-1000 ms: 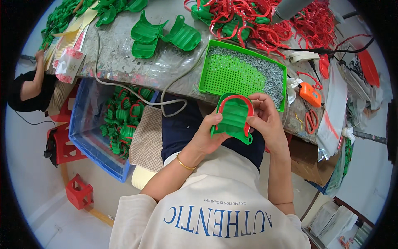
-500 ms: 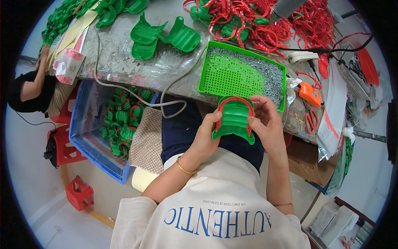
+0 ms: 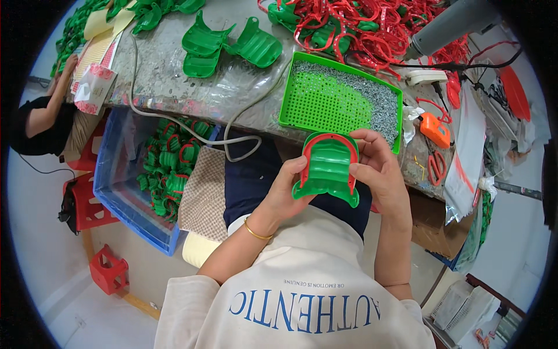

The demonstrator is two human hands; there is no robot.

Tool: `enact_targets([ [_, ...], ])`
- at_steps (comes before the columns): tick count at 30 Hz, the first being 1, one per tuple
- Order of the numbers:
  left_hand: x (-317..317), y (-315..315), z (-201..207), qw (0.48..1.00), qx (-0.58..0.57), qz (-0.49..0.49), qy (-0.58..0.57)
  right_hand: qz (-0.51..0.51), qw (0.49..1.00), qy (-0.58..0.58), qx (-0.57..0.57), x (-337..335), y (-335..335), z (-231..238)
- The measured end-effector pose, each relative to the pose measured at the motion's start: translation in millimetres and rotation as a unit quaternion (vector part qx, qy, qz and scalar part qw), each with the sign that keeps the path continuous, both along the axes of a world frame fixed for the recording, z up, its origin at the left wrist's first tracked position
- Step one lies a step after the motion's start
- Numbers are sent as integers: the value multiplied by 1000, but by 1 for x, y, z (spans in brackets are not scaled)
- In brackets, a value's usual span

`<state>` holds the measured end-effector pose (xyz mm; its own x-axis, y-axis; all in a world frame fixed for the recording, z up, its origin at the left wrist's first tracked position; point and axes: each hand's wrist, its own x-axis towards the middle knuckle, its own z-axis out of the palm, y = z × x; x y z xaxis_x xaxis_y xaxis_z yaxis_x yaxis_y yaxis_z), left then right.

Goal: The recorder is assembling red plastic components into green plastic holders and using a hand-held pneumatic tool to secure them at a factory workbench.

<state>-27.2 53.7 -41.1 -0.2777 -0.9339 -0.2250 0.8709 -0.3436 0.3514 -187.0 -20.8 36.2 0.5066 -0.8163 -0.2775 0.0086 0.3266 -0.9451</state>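
A curved green plastic shell [image 3: 329, 166] is held in front of my waist, its ridged hollow side facing up. A red strip [image 3: 331, 138] with small holes follows its arched rim and runs down both sides. My left hand [image 3: 286, 189] is closed on the left edge, with the thumb at the red strip. On the right edge, my right hand [image 3: 381, 171] pinches the strip and shell between thumb and fingers. Just beyond the shell lies a green tray [image 3: 283, 110] holding many small silvery screws.
More green shells [image 3: 256, 46] and a heap of red strips [image 3: 378, 29] lie on the table. A grey cylindrical tool [image 3: 453, 26] hangs at upper right. Orange tape measure [image 3: 435, 129] and scissors [image 3: 436, 168] lie right. A blue bin [image 3: 174, 241] of assembled pieces stands left; another person's arm [image 3: 55, 104] is beyond.
The shell has tilted so its inside and red strip show more fully, both hands still on it. The grey tool at upper right has swung further into view.
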Motion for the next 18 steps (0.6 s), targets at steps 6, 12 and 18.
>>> enact_targets([
  [6,-10,-3,16,996,-16,23,90,11,999,-6,51,3,2,-1],
  [12,-8,-4,7,990,-5,40,135,48,999,7,9,5,-4,1],
  [18,-1,-6,6,994,-15,-34,106,-257,862,84,-430,4,-95,66],
])
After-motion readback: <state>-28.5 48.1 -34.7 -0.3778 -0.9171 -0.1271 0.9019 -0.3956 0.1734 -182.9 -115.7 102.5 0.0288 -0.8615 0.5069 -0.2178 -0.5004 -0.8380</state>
